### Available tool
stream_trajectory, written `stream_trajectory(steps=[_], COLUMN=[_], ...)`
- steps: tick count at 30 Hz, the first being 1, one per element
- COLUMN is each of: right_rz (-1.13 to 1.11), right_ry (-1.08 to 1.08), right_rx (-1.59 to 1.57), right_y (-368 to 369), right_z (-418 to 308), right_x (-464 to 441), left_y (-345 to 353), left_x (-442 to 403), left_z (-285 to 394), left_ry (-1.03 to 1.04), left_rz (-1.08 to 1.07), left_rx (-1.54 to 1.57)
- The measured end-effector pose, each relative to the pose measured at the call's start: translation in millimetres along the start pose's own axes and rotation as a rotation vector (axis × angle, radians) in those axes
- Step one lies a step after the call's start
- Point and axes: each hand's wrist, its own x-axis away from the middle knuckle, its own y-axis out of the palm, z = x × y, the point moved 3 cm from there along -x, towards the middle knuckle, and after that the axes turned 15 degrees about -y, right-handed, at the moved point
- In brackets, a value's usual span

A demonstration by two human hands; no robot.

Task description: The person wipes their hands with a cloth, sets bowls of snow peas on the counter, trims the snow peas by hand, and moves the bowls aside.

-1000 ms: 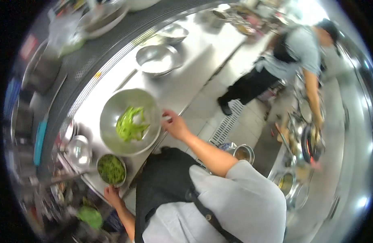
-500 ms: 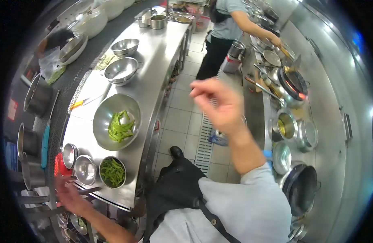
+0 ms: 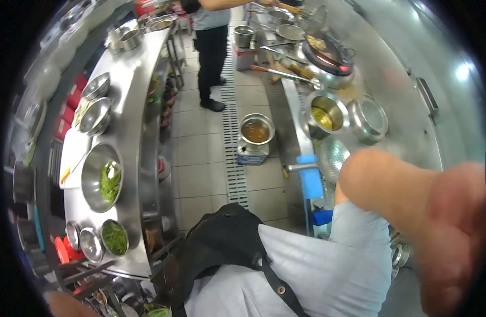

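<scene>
My right hand [image 3: 454, 227] is raised very close to the camera at the right edge, its fingers cut off by the frame, so what it holds, if anything, is hidden. At the bottom left edge, only a blurred bit of skin of my left hand or arm [image 3: 68, 305] shows. On the steel counter at left, a large bowl [image 3: 92, 182] holds green vegetable pieces [image 3: 110, 182]. Below it, a smaller bowl [image 3: 115, 238] is filled with darker greens, beside an empty metal bowl [image 3: 91, 244].
A co-worker [image 3: 211, 58] stands in the aisle near the stove. A pot of brown liquid [image 3: 257, 130] sits low beside the floor drain [image 3: 229, 121]. On the right are a wok [image 3: 327, 55], a pot with yellow liquid [image 3: 327, 113] and a perforated ladle [image 3: 332, 158].
The view has turned toward the aisle and stove side. My right hand has risen from beside the large bowl toward the camera, and my left hand has moved down to the frame edge.
</scene>
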Motion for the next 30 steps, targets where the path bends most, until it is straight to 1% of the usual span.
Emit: stream_trajectory(steps=[5, 7, 9, 11, 15, 18, 20, 22, 23, 24, 25, 27, 28, 29, 30], right_rz=[-0.029, -0.043, -0.066, -0.048, -0.032, 0.005, 0.040, 0.070, 0.091, 0.121, 0.147, 0.216, 0.213, 0.123, 0.051], right_ry=[0.035, 0.056, 0.031, -0.017, 0.046, 0.051, 0.101, 0.179, 0.237, 0.355, 0.532, 1.011, 1.261, 1.500, 1.571], right_rx=[0.098, 0.112, 0.106, 0.103, 0.088, 0.072, 0.089, 0.076, 0.061, 0.036, 0.006, -0.058, -0.193, -0.290, -0.333], right_y=[-68, -89, -107, -121, -140, -137, -134, -121, -110, -90, -66, -8, 23, 43, 70], right_z=[-6, -1, -4, -8, -2, -1, -1, 1, -4, -9, -13, -36, -63, -99, -152], right_x=[34, 46, 55, 64, 87, 95, 99, 112, 122, 140, 164, 227, 271, 300, 338], left_y=[91, 116, 138, 151, 172, 169, 164, 161, 157, 150, 145, 133, 132, 136, 147], left_x=[-25, -35, -42, -45, -46, -44, -51, -49, -42, -31, -20, 33, 75, 127, 188], left_z=[14, 20, 27, 37, 45, 48, 49, 49, 49, 45, 42, 23, 8, -9, -28], left_ry=[0.004, -0.012, -0.006, 0.037, 0.004, 0.015, 0.031, 0.017, 0.010, -0.026, -0.052, -0.237, -0.455, -0.706, -0.995], left_rz=[-0.070, -0.077, -0.071, -0.073, -0.113, -0.108, -0.133, -0.112, -0.083, -0.033, 0.019, 0.146, 0.188, 0.181, 0.088], left_rx=[0.068, 0.082, 0.071, 0.039, 0.033, 0.027, 0.046, 0.057, 0.061, 0.061, 0.071, 0.079, 0.088, 0.104, 0.125])
